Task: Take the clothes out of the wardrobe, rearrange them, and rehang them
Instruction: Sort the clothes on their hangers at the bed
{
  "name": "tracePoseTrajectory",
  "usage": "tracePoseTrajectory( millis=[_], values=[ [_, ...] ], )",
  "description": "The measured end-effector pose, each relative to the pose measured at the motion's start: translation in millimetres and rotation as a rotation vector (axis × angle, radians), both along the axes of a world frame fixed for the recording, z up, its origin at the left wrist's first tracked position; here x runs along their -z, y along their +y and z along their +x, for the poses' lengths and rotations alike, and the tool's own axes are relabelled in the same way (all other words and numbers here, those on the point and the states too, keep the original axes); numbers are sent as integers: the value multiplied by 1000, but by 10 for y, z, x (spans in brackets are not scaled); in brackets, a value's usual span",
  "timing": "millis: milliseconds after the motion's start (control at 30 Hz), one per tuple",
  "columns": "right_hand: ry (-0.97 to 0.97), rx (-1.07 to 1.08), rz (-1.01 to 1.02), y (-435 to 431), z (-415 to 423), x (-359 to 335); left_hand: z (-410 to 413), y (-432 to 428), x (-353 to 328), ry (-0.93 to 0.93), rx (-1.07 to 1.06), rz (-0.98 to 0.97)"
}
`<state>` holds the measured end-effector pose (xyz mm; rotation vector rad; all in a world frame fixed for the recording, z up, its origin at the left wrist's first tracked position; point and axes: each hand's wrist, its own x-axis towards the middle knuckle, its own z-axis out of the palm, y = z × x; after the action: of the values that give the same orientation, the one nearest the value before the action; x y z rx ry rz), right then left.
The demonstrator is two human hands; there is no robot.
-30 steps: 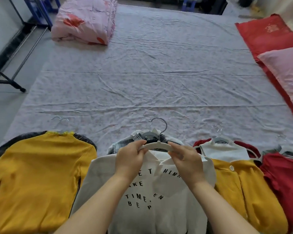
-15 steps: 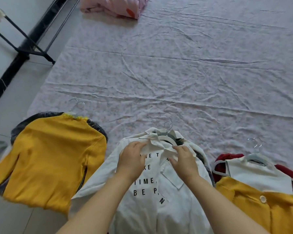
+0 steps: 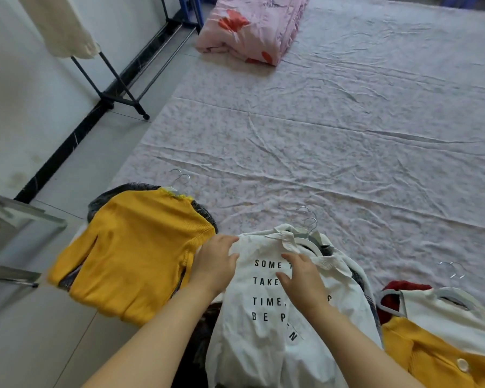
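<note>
Step in hand: Rearranging, as judged. The white cotton shirt with black printed lettering [image 3: 266, 317] lay face-up on a white plastic hanger with a wire hook [image 3: 305, 241], and both hands were placed to smooth it flat.
Shirt location: Lower centre of the frame, at the near edge of the bed with the pale lilac sheet [image 3: 319, 135], on top of darker garments. The hem was out of view.
Left hand [image 3: 216, 264]: Released, fingers extended, resting on the shirt's shoulder just beside the yellow ribbed knit sweater [image 3: 135, 253].
Right hand [image 3: 300, 278]: Released, fingers spread, pressing on the chest over the lettering, just below the collar.
Neighbouring garments: The sweater lay at lower left, with wire hooks showing above its neck. A yellow buttoned cardigan [image 3: 445, 357] lay at lower right.
Rail: The black metal clothes rail frame [image 3: 118, 91] stood at upper left, well apart from the shirt.
Next move, as judged: The collar sat crooked. Seat both shoulders square on the hanger, then grip the hanger at its neck and lift the shirt as one unit toward the rail.
</note>
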<state>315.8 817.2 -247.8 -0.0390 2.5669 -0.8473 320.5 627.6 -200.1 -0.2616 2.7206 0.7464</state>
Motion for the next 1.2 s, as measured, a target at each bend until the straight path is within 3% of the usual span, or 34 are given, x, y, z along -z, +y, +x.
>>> tracePoseTrajectory(
  millis=[233,467,767,1200],
  values=[
    [51,-214,59,-790,58,-168,219,-872,-202,-21,-61,-57],
    [64,-199,95,-1938,-89,-133,122,-2042,-95,-9,-43,-25],
    [-92,-127,159,-3581,-351,231,-320,-3641,239,-77,64,29],
    [-206,-61,256,-3937,-1340,1015,-767,-3937,1055,-141,143,103]
  ],
)
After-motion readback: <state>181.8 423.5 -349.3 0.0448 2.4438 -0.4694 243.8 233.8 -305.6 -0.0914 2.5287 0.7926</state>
